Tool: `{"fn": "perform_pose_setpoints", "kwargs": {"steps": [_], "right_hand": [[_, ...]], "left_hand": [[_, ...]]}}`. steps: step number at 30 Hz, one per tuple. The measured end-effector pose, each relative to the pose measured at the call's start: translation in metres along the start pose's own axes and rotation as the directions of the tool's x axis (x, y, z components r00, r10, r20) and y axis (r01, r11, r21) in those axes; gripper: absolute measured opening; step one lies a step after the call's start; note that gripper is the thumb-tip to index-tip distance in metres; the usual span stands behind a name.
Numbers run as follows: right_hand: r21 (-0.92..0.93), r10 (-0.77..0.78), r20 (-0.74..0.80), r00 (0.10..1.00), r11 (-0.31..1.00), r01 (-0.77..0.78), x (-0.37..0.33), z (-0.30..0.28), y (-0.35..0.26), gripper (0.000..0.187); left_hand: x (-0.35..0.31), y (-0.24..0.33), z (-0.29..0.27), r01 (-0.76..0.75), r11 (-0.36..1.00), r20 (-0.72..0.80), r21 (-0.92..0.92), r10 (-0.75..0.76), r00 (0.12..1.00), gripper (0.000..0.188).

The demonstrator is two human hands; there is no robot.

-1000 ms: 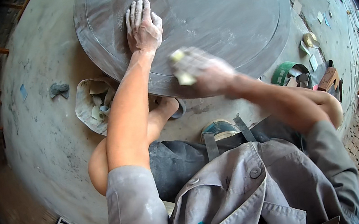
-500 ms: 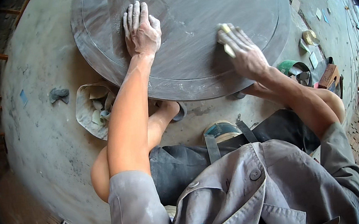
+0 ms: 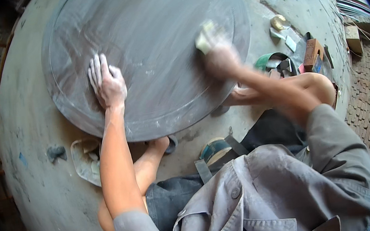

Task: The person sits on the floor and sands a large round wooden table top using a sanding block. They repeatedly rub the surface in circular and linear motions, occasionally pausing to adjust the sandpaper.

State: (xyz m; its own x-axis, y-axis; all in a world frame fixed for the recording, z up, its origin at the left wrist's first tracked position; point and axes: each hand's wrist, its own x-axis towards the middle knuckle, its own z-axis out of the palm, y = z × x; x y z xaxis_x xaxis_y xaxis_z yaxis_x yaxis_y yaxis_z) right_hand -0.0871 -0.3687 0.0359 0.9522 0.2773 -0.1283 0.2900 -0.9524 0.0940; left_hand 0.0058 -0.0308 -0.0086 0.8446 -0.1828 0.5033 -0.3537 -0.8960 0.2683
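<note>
A big round dark tabletop (image 3: 163, 95), streaked with pale dust and ringed by a thin groove near its edge, lies in front of me. My left hand (image 3: 108, 86) rests flat on its left part, fingers stretched out and dusty, with nothing in it. On the right part my right hand (image 3: 222, 59) is smeared by motion. Its fingers press a pale yellow folded piece of sandpaper (image 3: 203, 43) against the surface. How the fingers wrap around it is blurred.
Right of the tabletop stand a green bucket (image 3: 262, 62) with scraps in it and a brown wooden block (image 3: 311, 54). A pale sack (image 3: 87, 168) and a grey rag (image 3: 56, 153) lie to the left. A tub (image 3: 215, 150) sits between my legs.
My view has shifted, so the tabletop sits lower and further left. The right hand has moved over the surface with the sandpaper. The left hand stays flat on the tabletop.
</note>
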Motion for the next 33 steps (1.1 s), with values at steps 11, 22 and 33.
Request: {"fn": "perform_pose_setpoints", "kwargs": {"steps": [11, 22, 33], "right_hand": [[0.138, 0.164, -0.284, 0.945, 0.982, -0.128, 0.004, 0.036, 0.163, 0.057], [0.622, 0.883, 0.219, 0.416, 0.202, -0.757, 0.046, 0.056, 0.180, 0.049], [0.841, 0.939, 0.221, 0.262, -0.048, -0.540, -0.037, 0.113, 0.114, 0.048]], "left_hand": [[-0.003, 0.011, 0.007, -0.009, 1.000, 0.039, -0.029, 0.010, 0.999, 0.043], [-0.146, 0.037, -0.053, 0.890, 0.384, -0.172, 0.247, -0.886, 0.430, 0.072], [-0.109, -0.030, -0.054, 0.895, 0.306, 0.180, -0.324, -0.909, 0.376, 0.077]]}}
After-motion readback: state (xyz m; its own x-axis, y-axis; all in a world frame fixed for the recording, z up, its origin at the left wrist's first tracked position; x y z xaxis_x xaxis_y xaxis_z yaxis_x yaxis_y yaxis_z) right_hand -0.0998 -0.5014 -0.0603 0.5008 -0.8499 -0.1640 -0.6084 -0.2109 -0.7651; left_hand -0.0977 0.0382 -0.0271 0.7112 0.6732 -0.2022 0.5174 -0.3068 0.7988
